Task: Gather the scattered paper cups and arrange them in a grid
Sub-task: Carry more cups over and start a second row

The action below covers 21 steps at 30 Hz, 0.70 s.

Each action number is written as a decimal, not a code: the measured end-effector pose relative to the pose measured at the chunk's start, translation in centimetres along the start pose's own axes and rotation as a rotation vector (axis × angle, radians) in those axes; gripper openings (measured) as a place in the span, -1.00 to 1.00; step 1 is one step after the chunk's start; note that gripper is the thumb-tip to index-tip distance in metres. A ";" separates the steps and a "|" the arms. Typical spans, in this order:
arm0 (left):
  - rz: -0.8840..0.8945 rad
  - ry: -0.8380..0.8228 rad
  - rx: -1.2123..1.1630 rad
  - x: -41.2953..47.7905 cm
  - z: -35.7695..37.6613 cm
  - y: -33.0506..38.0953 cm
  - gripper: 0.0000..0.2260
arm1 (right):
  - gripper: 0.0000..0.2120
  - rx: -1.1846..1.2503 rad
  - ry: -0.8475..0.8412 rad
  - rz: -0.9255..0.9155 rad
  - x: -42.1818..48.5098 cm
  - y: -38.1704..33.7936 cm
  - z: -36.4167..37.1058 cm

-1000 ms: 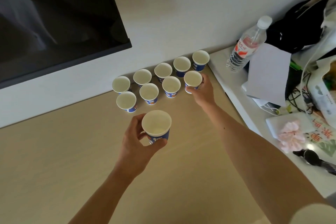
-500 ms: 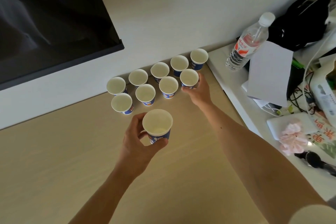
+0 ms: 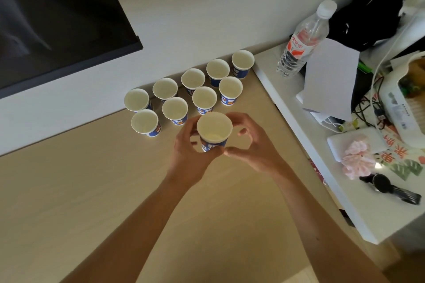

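Nine cups (image 3: 204, 99) stand on the table (image 3: 92, 190) by the wall, five in the back row and four in front, so I'd say this is the placing of the last one. That cup (image 3: 215, 126) is held upright above the table, just in front of the rows, the left hand (image 3: 190, 156) wrapping its fingers (image 3: 184, 131) round the side. The right hand (image 3: 255, 149) curves close on the other side, thumb at the base; whether it grips, I cannot tell. Next it wants setting down gently at the front row's right end, without nudging its neighbours
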State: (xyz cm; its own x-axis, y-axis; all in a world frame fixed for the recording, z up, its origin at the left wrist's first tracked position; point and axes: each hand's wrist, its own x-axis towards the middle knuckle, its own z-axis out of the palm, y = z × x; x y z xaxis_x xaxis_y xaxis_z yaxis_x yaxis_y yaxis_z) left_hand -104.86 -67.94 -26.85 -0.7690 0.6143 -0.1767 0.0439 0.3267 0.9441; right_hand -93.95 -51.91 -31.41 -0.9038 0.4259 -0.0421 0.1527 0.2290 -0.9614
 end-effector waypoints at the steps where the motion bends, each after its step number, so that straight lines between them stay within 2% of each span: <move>1: 0.000 -0.021 0.000 0.2 0.6 0.3 -0.42 | -0.32 -0.019 0.007 -0.021 -0.4 -0.3 0.0; 7: 0.024 -0.096 -0.046 1.1 2.7 1.5 -0.42 | -0.41 -0.034 0.173 -0.065 -1.2 -0.3 -0.1; 10: 0.049 -0.158 0.002 1.6 3.0 1.6 -0.32 | -0.40 -0.024 0.248 -0.065 -0.8 0.6 -0.4; 12: 0.039 -0.180 0.042 1.8 3.0 1.3 -0.17 | -0.41 -0.009 0.382 -0.030 0.0 1.7 -0.7; 14: -0.013 -0.155 0.058 1.4 2.7 0.9 -0.13 | -0.44 0.037 0.587 0.068 1.2 3.0 -1.0; 17: -0.070 -0.108 0.057 0.2 2.0 -0.5 -0.25 | -0.44 0.037 0.817 0.195 3.9 5.4 -1.0; 21: -0.116 -0.089 0.068 -1.2 0.4 -2.2 -0.38 | -0.38 -0.049 0.881 0.283 7.4 8.2 -1.2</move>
State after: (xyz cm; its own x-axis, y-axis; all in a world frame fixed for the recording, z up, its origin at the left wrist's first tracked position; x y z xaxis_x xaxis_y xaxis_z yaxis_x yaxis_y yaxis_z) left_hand -103.79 -69.15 -28.83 -0.7117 0.6302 -0.3103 0.0036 0.4450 0.8955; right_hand -98.91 -45.85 -39.29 -0.2032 0.9786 -0.0324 0.3560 0.0430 -0.9335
